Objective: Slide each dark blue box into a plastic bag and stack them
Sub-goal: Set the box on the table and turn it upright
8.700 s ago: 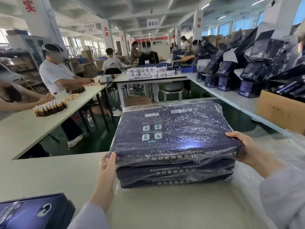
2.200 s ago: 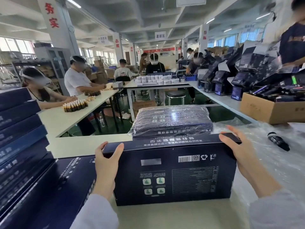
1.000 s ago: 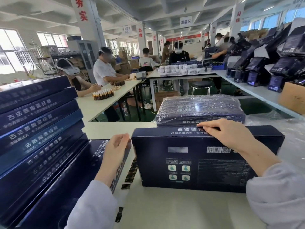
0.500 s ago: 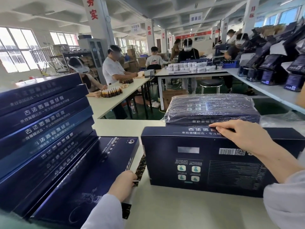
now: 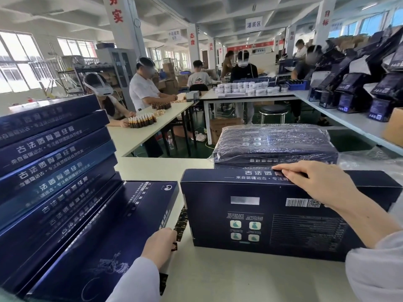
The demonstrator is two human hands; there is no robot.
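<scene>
A dark blue box stands on its long edge on the white table in front of me. My right hand rests on its top edge with the fingers laid flat along it. A second dark blue box lies flat at the lower left, and my left hand grips its right edge. Behind the upright box sits a stack of bagged boxes in clear plastic. Several unbagged boxes lean in a pile at the far left.
Loose clear plastic bags lie on the table at the right. Small dark printed strips lie between the two boxes. Other people work at tables beyond, with brown bottles and white jars. Open dark cartons crowd the right bench.
My left hand slid down the flat box's right edge toward me and now grips it. My right hand has stayed on the upright box's top edge. My view has turned left.
</scene>
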